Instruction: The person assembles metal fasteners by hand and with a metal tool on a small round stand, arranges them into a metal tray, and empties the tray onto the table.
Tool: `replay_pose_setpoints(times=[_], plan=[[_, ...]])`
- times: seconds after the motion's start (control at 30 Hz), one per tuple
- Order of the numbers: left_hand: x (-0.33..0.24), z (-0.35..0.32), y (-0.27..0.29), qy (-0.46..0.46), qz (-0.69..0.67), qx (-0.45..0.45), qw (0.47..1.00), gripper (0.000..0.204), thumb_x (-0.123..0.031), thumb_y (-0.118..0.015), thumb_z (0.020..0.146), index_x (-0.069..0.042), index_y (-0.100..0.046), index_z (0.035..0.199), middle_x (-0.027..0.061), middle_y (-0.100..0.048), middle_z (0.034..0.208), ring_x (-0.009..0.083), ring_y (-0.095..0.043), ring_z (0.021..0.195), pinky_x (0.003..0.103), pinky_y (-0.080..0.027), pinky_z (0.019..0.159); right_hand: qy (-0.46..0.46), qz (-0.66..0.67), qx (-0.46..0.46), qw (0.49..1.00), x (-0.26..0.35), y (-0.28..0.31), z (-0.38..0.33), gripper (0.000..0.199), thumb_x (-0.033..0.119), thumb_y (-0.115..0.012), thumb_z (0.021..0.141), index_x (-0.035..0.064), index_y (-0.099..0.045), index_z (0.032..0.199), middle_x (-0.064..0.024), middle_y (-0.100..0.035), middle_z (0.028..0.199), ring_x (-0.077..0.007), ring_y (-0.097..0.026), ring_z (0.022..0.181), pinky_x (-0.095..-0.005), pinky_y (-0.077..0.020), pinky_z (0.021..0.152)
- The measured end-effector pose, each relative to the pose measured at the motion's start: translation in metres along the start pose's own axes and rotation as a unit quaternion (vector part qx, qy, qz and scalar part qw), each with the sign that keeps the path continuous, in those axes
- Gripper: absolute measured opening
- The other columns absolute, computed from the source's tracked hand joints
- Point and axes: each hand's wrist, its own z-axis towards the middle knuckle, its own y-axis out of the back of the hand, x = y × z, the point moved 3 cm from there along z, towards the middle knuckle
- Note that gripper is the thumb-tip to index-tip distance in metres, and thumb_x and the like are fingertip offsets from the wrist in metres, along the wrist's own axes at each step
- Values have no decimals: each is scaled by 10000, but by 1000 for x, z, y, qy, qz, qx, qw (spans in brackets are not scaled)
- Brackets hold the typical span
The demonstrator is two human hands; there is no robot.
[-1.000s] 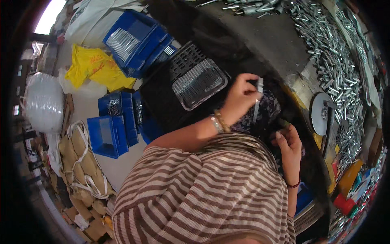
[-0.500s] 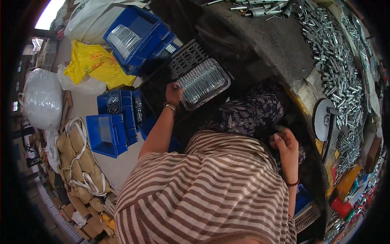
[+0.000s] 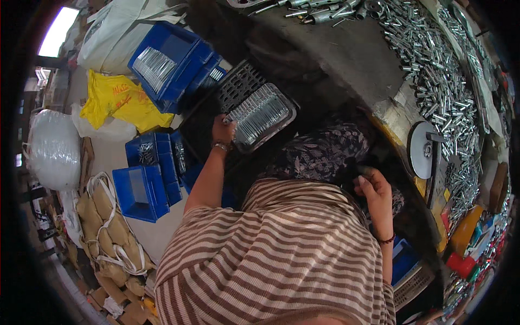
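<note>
Fingers of my left hand (image 3: 223, 129) rest on the near edge of the tray (image 3: 261, 116), curled over its rim where the shiny metal pins lie packed in rows; I cannot tell whether they pinch a pin or only touch the tray. A bracelet sits on that wrist. That tray lies on a black crate (image 3: 238, 86), low by my left knee, just right of the big blue bin (image 3: 173, 57) that holds more pins. My right hand (image 3: 372, 187) hangs near my lap, fingers loosely curled; what they hold, if anything, is too dark to tell. It is well apart from the tray, with my patterned trouser leg (image 3: 325, 154) between them.

Further left on the floor I see smaller blue bins (image 3: 146, 173), a yellow bag (image 3: 122, 100), a white sack (image 3: 51, 149) and a tan sack with white straps (image 3: 108, 227). To my right the tabletop (image 3: 357, 59) curves round, strewn with loose silver pins (image 3: 433, 81) along its far side, and a round grey disc (image 3: 422, 149) stands at its near edge.
</note>
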Motion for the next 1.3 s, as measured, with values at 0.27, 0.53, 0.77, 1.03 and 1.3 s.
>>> replay_pose_setpoints(times=[0.27, 0.53, 0.77, 1.03, 1.3], plan=[[-66, 5, -12, -153, -49, -133, 978, 211, -176, -694, 989, -3, -680, 1109, 68, -708, 885, 163, -663, 702, 352, -541, 636, 11, -3, -17, 1000, -2, 5, -5, 238, 101, -642, 1012, 1, -668, 1226, -28, -695, 985, -88, -626, 869, -253, -519, 781], [-325, -105, -105, -335, -123, 132, 925, 156, -132, -680, 1025, -27, -701, 1139, 34, -697, 944, 57, -622, 788, 214, -502, 690, 81, -43, -2, 996, -7, -1, -6, 176, 75, -668, 992, -33, -662, 1130, -18, -658, 903, -84, -584, 836, -275, -503, 759], [-452, -207, -240, -543, 62, 302, 781, 267, -94, -738, 919, -59, -687, 1179, 61, -696, 1004, 156, -645, 830, 288, -523, 767, 88, -48, -64, 993, 14, 24, -38, 197, 104, -663, 1000, -19, -672, 1153, -44, -677, 899, -94, -593, 819, -288, -512, 758], [-460, -186, -306, -548, 140, 287, 773, 197, -66, -659, 932, -42, -708, 1122, 161, -746, 1060, 333, -720, 958, 406, -553, 834, 202, -71, -189, 958, 32, 69, -80, 262, 149, -712, 944, 21, -696, 1172, -157, -728, 943, -274, -711, 830, -368, -558, 755], [-451, -193, -255, -397, 30, 415, 818, 181, -36, -672, 981, -23, -699, 1160, -13, -657, 996, 96, -595, 881, 263, -499, 815, 218, -327, -496, 774, 51, 178, -94, 131, 101, -720, 850, 76, -705, 978, -132, -652, 884, -342, -671, 841, -453, -534, 710]])
